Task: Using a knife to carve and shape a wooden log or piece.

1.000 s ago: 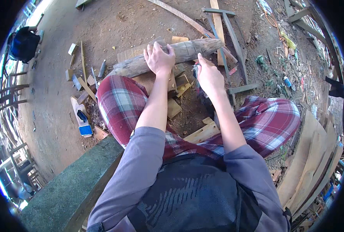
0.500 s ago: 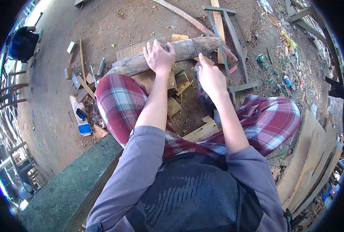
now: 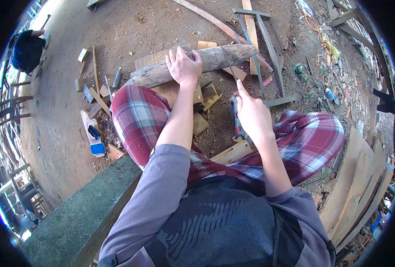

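Pulling toward five o'clock, the right hand (image 3: 254, 115), clasped on the saw (image 3: 236, 116), bares more blade (image 3: 230, 64), apparently mid-stroke; spread left hand (image 3: 184, 68) steadies the log (image 3: 209, 58).

Left grip (image 3: 182, 66) plus right grip (image 3: 254, 118): two. Weathered log (image 3: 202, 61): one. Thin blade (image 3: 230, 65): one. Wooden frame saw (image 3: 271, 53): one. Long curved strip (image 3: 208, 18): one. Long planks (image 3: 346, 196): at least four, overlap hiding exact number. Small offcuts (image 3: 83, 55): more than five, total unclear. Green slab (image 3: 82, 213): one. Blue rectangular pad (image 3: 98, 149): one. Plaid-covered knees (image 3: 137, 109): two. Other person (image 3: 27, 52): one.
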`<state>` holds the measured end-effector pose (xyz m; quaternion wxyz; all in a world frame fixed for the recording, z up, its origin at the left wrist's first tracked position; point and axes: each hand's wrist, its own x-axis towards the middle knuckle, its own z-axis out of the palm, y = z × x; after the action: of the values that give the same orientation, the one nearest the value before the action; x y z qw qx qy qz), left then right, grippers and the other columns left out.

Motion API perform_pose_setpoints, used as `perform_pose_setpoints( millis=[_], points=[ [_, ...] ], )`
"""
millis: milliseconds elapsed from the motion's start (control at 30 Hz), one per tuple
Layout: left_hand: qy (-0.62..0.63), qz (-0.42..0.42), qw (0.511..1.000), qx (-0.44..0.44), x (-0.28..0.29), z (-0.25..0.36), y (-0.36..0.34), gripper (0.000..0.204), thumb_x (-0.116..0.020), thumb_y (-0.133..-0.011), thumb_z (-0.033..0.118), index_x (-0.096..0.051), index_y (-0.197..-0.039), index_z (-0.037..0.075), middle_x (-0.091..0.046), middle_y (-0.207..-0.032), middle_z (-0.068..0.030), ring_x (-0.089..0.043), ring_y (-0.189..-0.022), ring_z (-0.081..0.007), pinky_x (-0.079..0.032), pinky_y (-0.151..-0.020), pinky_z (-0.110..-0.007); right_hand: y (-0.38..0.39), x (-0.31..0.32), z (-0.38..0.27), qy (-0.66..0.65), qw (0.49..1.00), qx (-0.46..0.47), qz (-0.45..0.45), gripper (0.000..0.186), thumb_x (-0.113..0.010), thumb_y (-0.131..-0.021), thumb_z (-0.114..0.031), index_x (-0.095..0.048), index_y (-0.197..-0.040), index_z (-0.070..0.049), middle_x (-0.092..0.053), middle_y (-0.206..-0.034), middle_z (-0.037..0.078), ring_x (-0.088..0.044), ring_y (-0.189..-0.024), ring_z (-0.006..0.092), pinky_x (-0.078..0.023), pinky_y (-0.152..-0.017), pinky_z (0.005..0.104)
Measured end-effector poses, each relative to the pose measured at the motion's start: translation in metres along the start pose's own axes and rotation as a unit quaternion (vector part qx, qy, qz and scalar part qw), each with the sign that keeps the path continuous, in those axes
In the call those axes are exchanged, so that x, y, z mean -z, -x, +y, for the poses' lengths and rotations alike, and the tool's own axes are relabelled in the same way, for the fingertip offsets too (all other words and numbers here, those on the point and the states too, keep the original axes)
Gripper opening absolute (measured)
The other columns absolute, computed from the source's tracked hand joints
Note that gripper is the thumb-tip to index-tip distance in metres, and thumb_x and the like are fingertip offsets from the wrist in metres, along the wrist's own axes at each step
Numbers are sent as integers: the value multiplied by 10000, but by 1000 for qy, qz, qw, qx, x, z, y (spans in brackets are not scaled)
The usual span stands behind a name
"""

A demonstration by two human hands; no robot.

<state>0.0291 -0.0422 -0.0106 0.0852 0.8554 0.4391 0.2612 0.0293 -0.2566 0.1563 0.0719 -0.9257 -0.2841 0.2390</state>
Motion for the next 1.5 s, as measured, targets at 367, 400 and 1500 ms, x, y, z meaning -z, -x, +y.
perform_pose_setpoints(
  millis=[367,400,1500],
  points=[
    [12,-18,1000,8,5,3,-1,345,-580,-864,373,-633,-979,52,-661,-1066,-160,-526,-1218,-281,-287,-1123,-413,-82,-34,5,-16,999,27,40,527,-421,-940,-157,-390,-1466,-135,-687,-878,221,-694,-830,375,-549,-752,495],
    [14,-18,1000,4,3,4,-1,345,-580,-864,373,-633,-979,52,-661,-1066,-160,-526,-1218,-281,-287,-1123,-413,-92,-45,11,-20,997,43,60,533,-416,-939,-155,-383,-1470,-132,-689,-878,217,-696,-828,373,-550,-752,493],
    [-15,30,999,-4,2,3,0,366,-581,-860,378,-632,-998,43,-655,-1048,-147,-554,-1161,-254,-298,-1113,-397,-35,-17,5,-15,999,32,38,505,-440,-959,-191,-403,-1461,-156,-681,-792,208,-692,-741,375,-553,-683,495]
  ],
)
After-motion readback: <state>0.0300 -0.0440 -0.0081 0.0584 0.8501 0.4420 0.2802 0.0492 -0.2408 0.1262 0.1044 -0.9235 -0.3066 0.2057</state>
